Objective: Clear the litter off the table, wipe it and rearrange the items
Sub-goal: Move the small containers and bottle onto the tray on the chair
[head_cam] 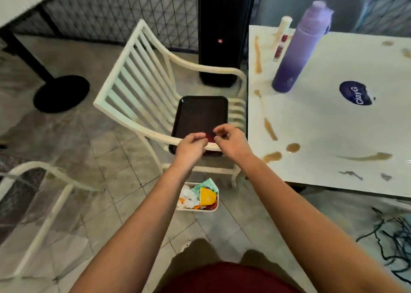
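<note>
A white table [333, 137] fills the right side, its top streaked and spotted with brown spills [270, 131] along the left edge and near corner. A tall purple bottle [298, 48] stands upright toward the far left corner, with a slim cream tube [282, 37] just beside it. A dark blue oval logo [355, 96] marks the tabletop. Left of the table, a white slatted chair [142, 88] carries a dark tray [200, 117] on its seat. On the tiled floor [100, 159] below sits a small white bin [198, 197] filled with crumpled litter.
</note>
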### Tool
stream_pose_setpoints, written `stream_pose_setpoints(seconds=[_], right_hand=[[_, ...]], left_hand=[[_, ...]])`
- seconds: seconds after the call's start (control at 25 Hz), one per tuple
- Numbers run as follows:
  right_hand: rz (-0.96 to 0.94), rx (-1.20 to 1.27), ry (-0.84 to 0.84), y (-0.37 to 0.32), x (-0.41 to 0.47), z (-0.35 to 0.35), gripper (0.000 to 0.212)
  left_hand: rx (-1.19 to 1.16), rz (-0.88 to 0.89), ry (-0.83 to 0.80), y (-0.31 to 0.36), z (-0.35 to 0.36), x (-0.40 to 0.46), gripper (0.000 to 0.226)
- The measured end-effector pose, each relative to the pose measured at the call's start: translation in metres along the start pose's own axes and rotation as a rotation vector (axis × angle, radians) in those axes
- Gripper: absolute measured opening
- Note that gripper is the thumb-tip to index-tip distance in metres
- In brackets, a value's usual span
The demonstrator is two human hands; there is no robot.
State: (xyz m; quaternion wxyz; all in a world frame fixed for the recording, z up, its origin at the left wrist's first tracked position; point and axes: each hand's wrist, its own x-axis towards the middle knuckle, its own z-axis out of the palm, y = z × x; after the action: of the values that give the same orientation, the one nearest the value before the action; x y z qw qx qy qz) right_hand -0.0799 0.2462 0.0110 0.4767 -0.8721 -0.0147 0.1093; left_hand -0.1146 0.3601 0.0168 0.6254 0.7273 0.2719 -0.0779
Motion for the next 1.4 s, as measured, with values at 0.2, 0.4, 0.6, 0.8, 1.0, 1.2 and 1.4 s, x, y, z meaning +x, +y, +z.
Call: stream_pose_setpoints(seconds=[0.2,0.4,0.6,0.8,1.0,1.2,1.4], right_hand=[[-0.033,-0.028,0.207,0.007,0.003,-0.128,0.022],[0.057,0.008,0.292,0.06,-0.008,-0.233,0.021],[0.13,0.009,0.31,0.105,-0.017,-0.286,0.022],[0.186,0.04,0.279,0.126,0.002,-0.304,0.022],[0.17,0.056,0.274,0.111,0.046,-0.306,0.025],[0.134,0.039,0.293,0.082,0.104,-0.312,0.036],[0.0,0.034,0.284,0.045,0.153,-0.313,0.065]], left_hand=[[0.059,0.15,-0.136,0.072,0.081,-0.03,0.022],[0.099,0.192,-0.28,0.095,0.174,-0.059,0.024],[0.136,0.188,-0.324,0.1,0.228,-0.066,0.022],[0.124,0.259,-0.219,0.12,0.25,-0.044,0.018],[0.097,0.426,-0.02,0.169,0.246,0.006,0.028],[0.204,0.65,0.132,0.22,0.24,0.065,0.052],[0.362,0.781,0.091,0.261,0.245,0.095,0.082]])
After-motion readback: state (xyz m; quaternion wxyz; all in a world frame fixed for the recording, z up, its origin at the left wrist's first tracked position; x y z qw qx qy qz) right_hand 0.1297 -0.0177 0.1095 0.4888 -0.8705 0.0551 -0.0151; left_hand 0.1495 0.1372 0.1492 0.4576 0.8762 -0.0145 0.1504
